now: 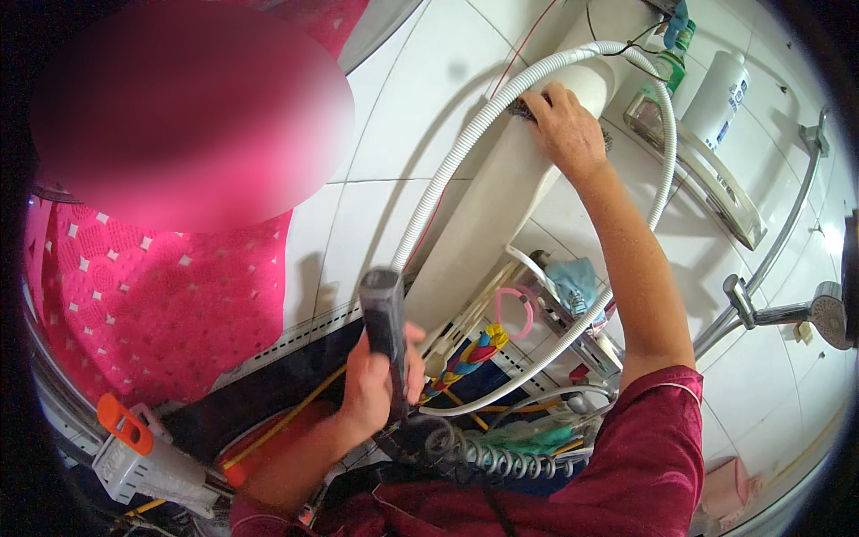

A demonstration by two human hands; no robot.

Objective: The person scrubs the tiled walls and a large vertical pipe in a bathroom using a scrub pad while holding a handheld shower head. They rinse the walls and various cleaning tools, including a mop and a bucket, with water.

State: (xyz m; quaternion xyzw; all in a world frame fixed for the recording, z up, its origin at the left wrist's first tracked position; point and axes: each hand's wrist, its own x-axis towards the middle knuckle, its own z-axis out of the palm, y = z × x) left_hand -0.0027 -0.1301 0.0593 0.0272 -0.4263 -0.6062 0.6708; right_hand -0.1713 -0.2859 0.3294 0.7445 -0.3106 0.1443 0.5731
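Observation:
My right hand [567, 131] presses a dark wiry scouring pad [523, 110] against a cream-coloured pipe [480, 221], which runs diagonally along the white tiled wall. Its fingers are curled and cover most of the pad. Lower down, my left hand [376, 386] grips a black handle [384, 322], held upright and blurred. What the handle belongs to cannot be told. Around my right forearm loops a white corrugated hose [463, 148], passing behind the black handle. Below my left hand lies a grey coiled hose [510, 460].
A corner shelf [711, 181] carries a white bottle [715, 101] and a green bottle [671, 67]. A chrome shower head [829, 314] juts from the right wall. A pink perforated mat [168, 302] hangs at left, above a grey container [151, 466] with an orange handle.

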